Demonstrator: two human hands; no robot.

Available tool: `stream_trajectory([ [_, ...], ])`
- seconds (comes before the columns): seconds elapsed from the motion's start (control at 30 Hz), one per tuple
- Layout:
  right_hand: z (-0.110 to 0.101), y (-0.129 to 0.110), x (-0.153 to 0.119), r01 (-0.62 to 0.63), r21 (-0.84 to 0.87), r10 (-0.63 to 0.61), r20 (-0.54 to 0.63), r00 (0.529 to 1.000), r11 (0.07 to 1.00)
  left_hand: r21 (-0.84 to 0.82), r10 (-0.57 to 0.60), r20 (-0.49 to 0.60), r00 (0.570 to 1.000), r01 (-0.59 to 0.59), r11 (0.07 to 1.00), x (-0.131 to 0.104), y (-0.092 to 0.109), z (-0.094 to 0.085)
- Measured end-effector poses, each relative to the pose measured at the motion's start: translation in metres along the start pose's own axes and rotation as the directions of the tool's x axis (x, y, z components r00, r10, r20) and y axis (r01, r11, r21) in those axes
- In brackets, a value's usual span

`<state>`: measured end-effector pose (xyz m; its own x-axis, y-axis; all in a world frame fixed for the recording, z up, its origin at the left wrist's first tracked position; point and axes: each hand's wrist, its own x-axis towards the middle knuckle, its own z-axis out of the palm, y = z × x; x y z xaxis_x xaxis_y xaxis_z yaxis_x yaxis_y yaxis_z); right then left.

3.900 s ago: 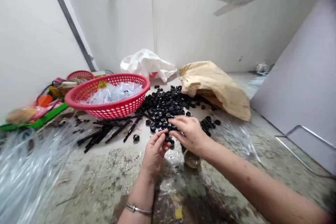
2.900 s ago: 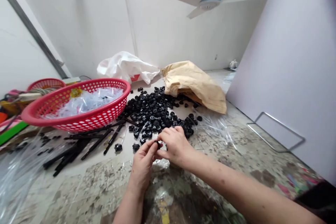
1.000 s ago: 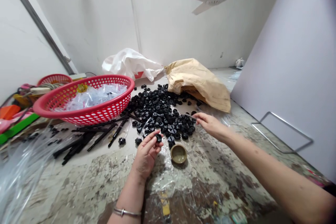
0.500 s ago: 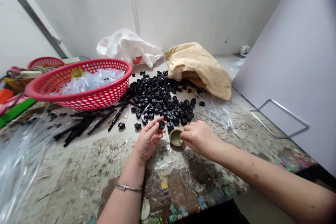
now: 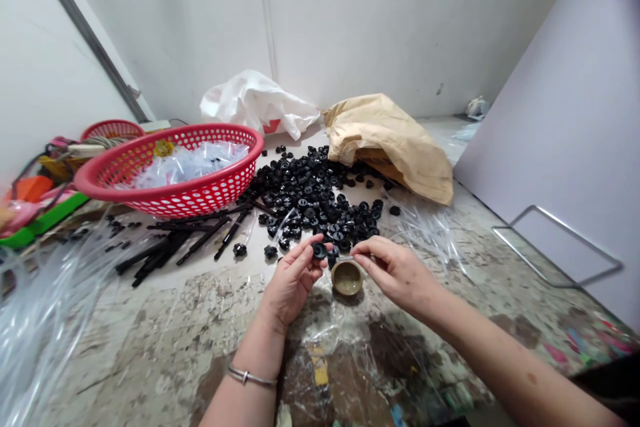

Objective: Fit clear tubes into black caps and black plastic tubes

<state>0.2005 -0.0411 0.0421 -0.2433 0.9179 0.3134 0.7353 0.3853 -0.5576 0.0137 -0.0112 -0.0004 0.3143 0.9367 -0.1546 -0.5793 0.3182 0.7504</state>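
Observation:
My left hand [image 5: 293, 280] pinches a small black round part [image 5: 319, 251] between thumb and fingers. My right hand [image 5: 397, 272] is pinched on what looks like a thin clear tube [image 5: 353, 257], its tip close to the black part. A small brown cup [image 5: 347, 278] stands on the table just below and between both hands. Behind them lies a pile of the same black parts [image 5: 315, 197]. A metal bracelet is on my left wrist.
A red basket [image 5: 173, 190] holding clear bags stands at the left, with black rods [image 5: 175, 247] in front of it. Clear tubes lie at left [image 5: 40, 320] and right [image 5: 430, 227]. Behind are a brown paper bag [image 5: 395, 143] and a white bag [image 5: 260, 103]. A wire frame [image 5: 555, 247] leans by the white panel.
My right hand reached out to the clear tubes on the right, then came back beside the cup and up to the black part. My left hand has kept hold of that part.

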Motion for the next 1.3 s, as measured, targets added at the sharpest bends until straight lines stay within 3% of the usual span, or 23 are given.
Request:
stream_trajectory([
  [0.07,-0.002,-0.008,0.003,0.014,0.107,-0.008,-0.052,0.999,0.994,-0.014,-0.005,0.005,1.0,0.005,1.0,-0.001,0.001,0.001],
  [0.13,-0.002,-0.014,0.007,0.059,0.101,-0.052,-0.076,0.996,0.993,-0.02,-0.009,0.02,1.0,0.009,1.0,-0.002,0.001,0.002],
  [0.4,0.008,-0.018,0.017,0.187,-0.235,-0.214,-0.092,0.973,0.954,-0.009,-0.026,0.05,0.998,0.026,1.0,-0.003,-0.002,0.0],
  [0.63,0.003,-0.027,0.014,0.261,-0.375,-0.305,-0.063,0.95,0.889,-0.003,-0.021,0.059,0.998,0.021,1.0,-0.004,-0.003,0.002],
  [1.1,0.005,-0.041,0.018,0.254,-0.412,-0.239,0.089,0.967,0.875,0.091,-0.011,0.026,1.0,0.008,0.996,-0.004,-0.007,-0.002],
  [1.3,0.02,-0.032,0.026,0.248,-0.318,-0.249,0.037,0.968,0.915,0.081,0.045,-0.019,0.999,-0.043,0.996,-0.003,-0.007,-0.002],
])
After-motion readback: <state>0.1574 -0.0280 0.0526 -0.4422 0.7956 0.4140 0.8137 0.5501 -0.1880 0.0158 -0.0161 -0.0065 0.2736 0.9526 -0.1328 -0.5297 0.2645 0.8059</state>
